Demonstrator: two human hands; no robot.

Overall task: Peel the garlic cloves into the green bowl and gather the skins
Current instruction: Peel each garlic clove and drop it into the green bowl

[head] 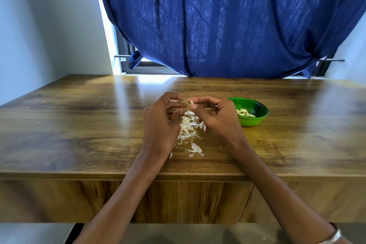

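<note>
Both hands hover over the middle of the wooden table [79, 125]. My right hand [215, 119] pinches a small pale garlic clove [191, 102] at its fingertips. My left hand [161, 123] has curled fingers and pinches a thin strip of skin [175, 101] right beside the clove. Below and between the hands lies a loose pile of white garlic skins [189, 130]. The green bowl [255, 120] stands just right of my right hand and holds several peeled cloves [245, 113].
A few tiny skin flakes [37, 123] lie scattered on the left of the table. A dark blue curtain [227, 22] hangs behind the table's far edge, over a window. The table's front edge runs below my forearms.
</note>
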